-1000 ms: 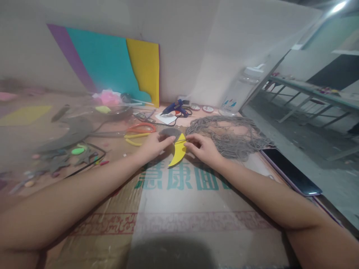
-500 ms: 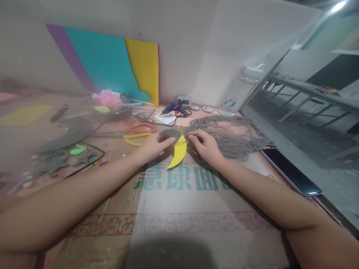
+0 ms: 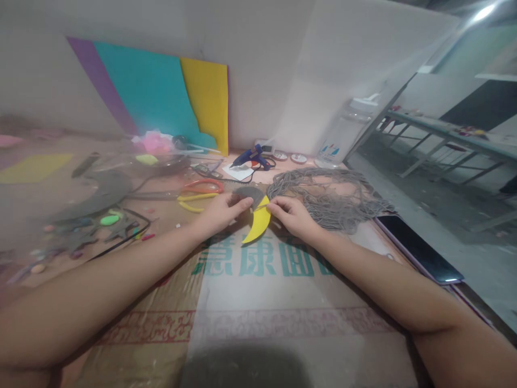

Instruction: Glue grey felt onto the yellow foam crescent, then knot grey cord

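A crescent-shaped piece (image 3: 258, 223) is held over the printed board, its lower horn bare yellow and its upper part grey, apparently covered in cord. My left hand (image 3: 226, 212) pinches the crescent at the grey part, thumb on top. Close by on the right, my right hand (image 3: 294, 215) has thumb and forefinger pinched at the crescent's edge, on a thin strand of grey cord that crosses the yellow. Behind that hand lies a loose tangle of grey cord (image 3: 343, 207).
Scissors with orange and yellow handles (image 3: 197, 202) lie left of my hands. A blue glue gun (image 3: 250, 155) rests on white paper behind. A phone (image 3: 418, 248) and a clear bottle (image 3: 343, 132) stand to the right. Grey cut shapes and small beads (image 3: 109, 220) are scattered left.
My right hand has moved slightly left, its fingertips now at the crescent's edge. The crescent has shifted a little to the right; my left hand has hardly moved.
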The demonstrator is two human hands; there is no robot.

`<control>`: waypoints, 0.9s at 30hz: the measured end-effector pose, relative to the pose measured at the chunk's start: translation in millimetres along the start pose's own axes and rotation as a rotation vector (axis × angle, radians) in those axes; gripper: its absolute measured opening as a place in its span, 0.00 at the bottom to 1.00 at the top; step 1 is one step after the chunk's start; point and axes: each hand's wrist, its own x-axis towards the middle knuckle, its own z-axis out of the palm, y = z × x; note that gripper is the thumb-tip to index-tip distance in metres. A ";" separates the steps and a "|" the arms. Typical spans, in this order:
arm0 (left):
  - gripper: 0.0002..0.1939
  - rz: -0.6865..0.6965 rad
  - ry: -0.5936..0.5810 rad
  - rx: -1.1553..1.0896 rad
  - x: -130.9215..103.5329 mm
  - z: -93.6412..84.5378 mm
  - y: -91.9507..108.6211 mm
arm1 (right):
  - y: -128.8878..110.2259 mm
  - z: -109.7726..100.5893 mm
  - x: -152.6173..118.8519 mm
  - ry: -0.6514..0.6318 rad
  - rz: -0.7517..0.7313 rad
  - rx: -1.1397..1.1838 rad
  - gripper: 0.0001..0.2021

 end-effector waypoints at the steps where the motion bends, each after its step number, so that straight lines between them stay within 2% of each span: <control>1: 0.25 0.008 0.005 -0.058 0.3 0.6 0.1 | -0.1 0.0 -0.3 -0.005 0.020 0.042 0.17; 3: 0.27 0.027 0.021 -0.205 -0.1 2.7 1.9 | 0.0 -0.3 -0.5 -0.016 0.052 0.111 0.20; 5: 0.36 0.073 0.055 -0.302 -1.9 5.3 5.0 | 0.3 -0.6 0.1 -0.021 0.078 0.166 0.22; 7: 0.43 0.153 0.094 -0.272 -5.0 7.6 8.0 | 0.6 -0.7 1.0 -0.013 0.104 0.217 0.23; 9: 0.42 0.232 0.113 -0.152 -8.7 9.2 9.7 | 0.4 -0.6 1.6 -0.007 0.125 0.260 0.23; 14: 0.32 0.322 0.090 0.159 -14.9 10.2 8.9 | -0.9 0.5 0.5 -0.037 0.134 0.278 0.22; 16: 0.32 0.313 0.110 0.135 -14.3 10.5 8.2 | 0.1 0.7 0.5 -0.035 0.121 0.247 0.21; 20: 0.38 0.242 0.166 -0.148 -9.1 10.1 7.9 | 3.6 0.2 1.4 0.012 0.069 0.113 0.18; 23: 0.29 0.133 0.149 -0.273 -3.8 8.5 7.6 | 4.8 -0.4 1.5 0.033 -0.011 -0.080 0.15; 25: 0.21 0.046 0.138 -0.225 -0.5 7.8 7.1 | 5.4 -0.3 1.5 0.030 -0.052 -0.165 0.15; 27: 0.17 0.027 0.139 -0.180 1.8 7.9 7.1 | 6.8 0.3 1.6 0.042 -0.070 -0.208 0.15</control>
